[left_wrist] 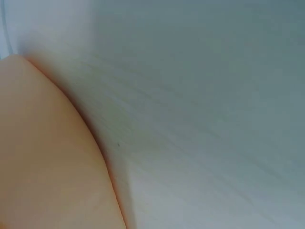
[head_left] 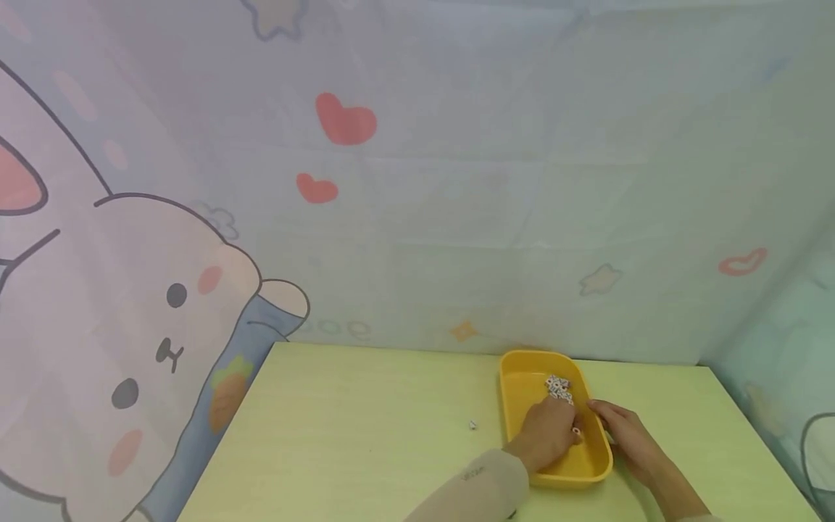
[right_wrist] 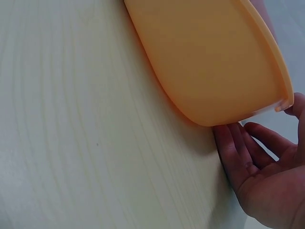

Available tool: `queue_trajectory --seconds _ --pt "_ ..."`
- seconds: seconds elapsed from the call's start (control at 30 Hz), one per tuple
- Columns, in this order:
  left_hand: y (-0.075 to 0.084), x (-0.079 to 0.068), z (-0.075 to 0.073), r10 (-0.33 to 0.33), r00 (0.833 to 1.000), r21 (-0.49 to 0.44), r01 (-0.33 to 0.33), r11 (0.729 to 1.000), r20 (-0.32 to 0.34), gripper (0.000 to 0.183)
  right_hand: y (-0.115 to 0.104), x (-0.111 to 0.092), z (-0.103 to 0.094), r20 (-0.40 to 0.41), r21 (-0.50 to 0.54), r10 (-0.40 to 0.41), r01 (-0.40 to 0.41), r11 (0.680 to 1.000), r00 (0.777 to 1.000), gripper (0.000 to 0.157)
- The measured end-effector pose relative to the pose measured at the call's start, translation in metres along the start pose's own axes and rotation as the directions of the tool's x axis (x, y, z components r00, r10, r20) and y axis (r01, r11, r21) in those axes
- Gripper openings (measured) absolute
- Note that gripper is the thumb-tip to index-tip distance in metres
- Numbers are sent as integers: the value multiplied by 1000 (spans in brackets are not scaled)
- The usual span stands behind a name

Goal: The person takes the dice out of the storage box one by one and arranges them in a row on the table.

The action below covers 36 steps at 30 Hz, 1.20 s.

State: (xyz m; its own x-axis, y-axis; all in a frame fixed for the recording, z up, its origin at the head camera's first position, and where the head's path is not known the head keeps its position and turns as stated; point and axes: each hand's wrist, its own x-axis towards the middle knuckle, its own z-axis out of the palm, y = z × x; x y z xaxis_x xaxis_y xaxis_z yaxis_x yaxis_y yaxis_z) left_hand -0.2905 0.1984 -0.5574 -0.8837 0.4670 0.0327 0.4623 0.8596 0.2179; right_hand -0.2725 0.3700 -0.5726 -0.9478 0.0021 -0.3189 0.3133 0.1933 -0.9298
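Note:
A yellow plastic tray (head_left: 590, 475) with rounded corners sits toward the right of the table. Inside it, near the far end, lies a pile of small white cubes (head_left: 557, 386) with dark marks. My left hand (head_left: 546, 433) reaches down into the tray just below the pile, its fingertips mostly hidden. One cube (head_left: 577, 431) shows beside its fingers. At the right side of the tray my right hand (head_left: 625, 433) grips the wall; the right wrist view shows the thumb at the rim and the fingers under the edge. Only bare skin (left_wrist: 52, 152) and a blurred pale surface appear in the left wrist view.
A single small white cube (head_left: 472, 425) lies on the pale yellow table (head_left: 339, 420) left of the tray. Behind the table hangs a printed cloth (head_left: 457, 181) with a rabbit and hearts. A dark cable (head_left: 805, 449) hangs at the far right.

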Motion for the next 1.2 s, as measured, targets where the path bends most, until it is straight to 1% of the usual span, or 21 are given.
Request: queue_trajectory --seconds 0.2,0.4,0.53,0.63,0.73,0.8,0.87,0.97,1.03,1.13,1.2 --pt "2 3 -3 1 1000 72 1 997 -25 23 -6 -2 1 -4 -4 -13 13 1000 1000 75" --pt "0 6 -7 -10 1000 82 12 997 -29 23 -12 1 2 -3 13 -27 27 1000 1000 74" --pt "-2 7 -9 -6 1000 55 7 998 -16 22 -13 3 1 -7 7 -27 27 1000 1000 73" --pt "-2 7 -14 4 1000 52 -4 999 5 14 -13 5 1 -10 4 -30 30 1000 999 72" --pt "-1 7 -19 9 999 79 -11 997 33 7 -11 7 1 -15 1 -22 22 1000 1000 71" --pt "0 6 -22 8 999 100 -13 995 48 8 -10 8 2 -16 -4 -20 20 1000 1000 70" --pt "2 4 -25 9 999 105 -14 994 50 11 -9 9 2 -20 -14 -19 18 1000 1000 69" --pt "1 -2 -34 32 998 85 -36 996 47 11 -8 8 2 -26 -17 -14 14 1000 1000 68" --pt "-2 -9 -45 63 998 60 -64 996 29 9 -6 6 1 -24 -18 -17 16 1000 1000 67" --pt "-11 -22 -62 116 993 2 -116 993 -5 11 -1 3 1 -16 -16 -11 11 1000 1000 67" --pt "-21 -29 -71 156 987 -45 -158 986 -47 13 2 2 2 -15 -9 -4 4 1000 1000 68"
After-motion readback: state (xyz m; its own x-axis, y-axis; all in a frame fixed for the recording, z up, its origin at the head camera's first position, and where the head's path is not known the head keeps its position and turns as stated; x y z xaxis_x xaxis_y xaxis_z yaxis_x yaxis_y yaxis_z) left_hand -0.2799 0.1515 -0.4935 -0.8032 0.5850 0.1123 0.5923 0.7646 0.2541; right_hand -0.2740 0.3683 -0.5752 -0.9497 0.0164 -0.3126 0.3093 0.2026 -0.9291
